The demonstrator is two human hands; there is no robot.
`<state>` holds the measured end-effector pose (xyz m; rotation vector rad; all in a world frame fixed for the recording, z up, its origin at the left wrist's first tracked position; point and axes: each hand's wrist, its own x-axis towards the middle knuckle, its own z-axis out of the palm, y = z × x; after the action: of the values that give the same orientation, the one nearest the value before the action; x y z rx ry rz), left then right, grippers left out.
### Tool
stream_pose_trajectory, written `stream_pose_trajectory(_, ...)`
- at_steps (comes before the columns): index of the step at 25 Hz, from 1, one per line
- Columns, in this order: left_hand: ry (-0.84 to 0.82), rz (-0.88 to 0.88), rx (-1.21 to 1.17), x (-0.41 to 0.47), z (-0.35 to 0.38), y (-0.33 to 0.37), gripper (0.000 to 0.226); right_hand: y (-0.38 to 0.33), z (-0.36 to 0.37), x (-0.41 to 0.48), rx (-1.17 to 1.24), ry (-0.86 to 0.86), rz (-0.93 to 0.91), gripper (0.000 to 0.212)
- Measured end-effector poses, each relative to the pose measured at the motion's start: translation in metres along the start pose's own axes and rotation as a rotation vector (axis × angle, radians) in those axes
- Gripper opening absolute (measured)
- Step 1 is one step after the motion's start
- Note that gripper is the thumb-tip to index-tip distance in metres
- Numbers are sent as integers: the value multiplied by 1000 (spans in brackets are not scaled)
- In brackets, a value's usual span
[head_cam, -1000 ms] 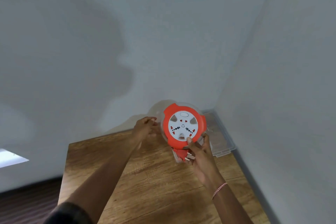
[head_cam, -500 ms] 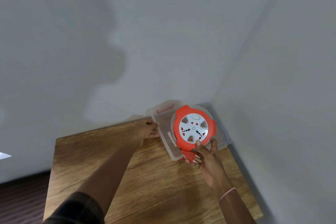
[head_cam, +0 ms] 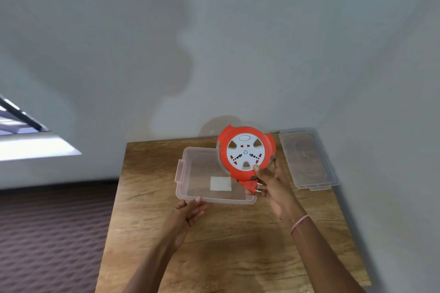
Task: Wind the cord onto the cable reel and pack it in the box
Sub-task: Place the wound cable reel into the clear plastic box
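An orange cable reel [head_cam: 246, 151] with a white socket face is held upright above the right end of a clear plastic box [head_cam: 190, 169]. My right hand [head_cam: 271, 181] grips the reel's lower rim, thumb on the face. The orange plug [head_cam: 251, 185] hangs under the reel beside my fingers. My left hand [head_cam: 188, 211] touches the box's near rim with loosely curled fingers. The box stands on the wooden table [head_cam: 226, 245] and holds only a white label on its bottom.
The clear lid [head_cam: 307, 157] lies flat at the table's far right corner, next to the right wall. Grey walls close off the back and right. The table's left edge drops to a dark patterned floor [head_cam: 47, 233].
The box has come from the far right corner to the middle of the table, apart from its lid. My left hand went from its far side to its near rim. The reel stayed in my right hand.
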<state>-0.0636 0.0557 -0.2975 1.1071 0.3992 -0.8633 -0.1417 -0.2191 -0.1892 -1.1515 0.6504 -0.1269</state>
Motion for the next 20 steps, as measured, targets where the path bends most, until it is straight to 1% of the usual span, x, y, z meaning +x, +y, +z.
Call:
stream_pose_trajectory(4, 45, 28, 23, -23, -11, -17, 36, 11, 13, 0, -51, -50, 55, 55)
stream_pose_trajectory(6, 28, 30, 81, -30, -14, -20, 34, 15, 16, 0, -62, -62, 71, 55)
stream_pose_trajectory(8, 57, 9, 261, -39, -17, -14, 17, 17, 18, -1, -65, -69, 82, 55)
stream_pose_trajectory(9, 132, 14, 385, -42, -20, -9, 13, 18, 18, -1, -69, -71, 86, 54)
stream_pose_trajectory(10, 268, 41, 502, -43, -24, -3, 20, 18, 18, -1, -74, -70, 89, 54)
stream_pose_trajectory(11, 434, 101, 553, -44, -29, 4, 26, 17, 18, -1, -80, -68, 93, 54)
stream_pose_trajectory(12, 568, 198, 521, -45, -30, 16, 25, 16, 17, -1, -83, -70, 96, 55)
stream_pose_trajectory(13, 618, 322, 433, -46, -30, 30, 22, 15, 17, 0, -87, -76, 97, 54)
stream_pose_trajectory(14, 578, 445, 352, -47, -27, 45, 17, 14, 16, 0, -92, -88, 97, 54)
stream_pose_trajectory(15, 473, 536, 320, -46, -21, 61, 12, 13, 15, 0, -98, -104, 98, 54)
stream_pose_trajectory(16, 336, 586, 351, -45, -12, 78, 12, 12, 15, 1, -107, -124, 99, 55)
stream_pose_trajectory(18, 68, 592, 516, -39, 6, 104, 35, 8, 17, 2, -142, -164, 110, 59)
stream_pose_trajectory(19, -31, 568, 594, -35, 15, 114, 46, 6, 19, 3, -167, -183, 117, 59)
stream_pose_trajectory(20, -102, 539, 660, -31, 23, 121, 53, 5, 22, 4, -195, -200, 123, 59)
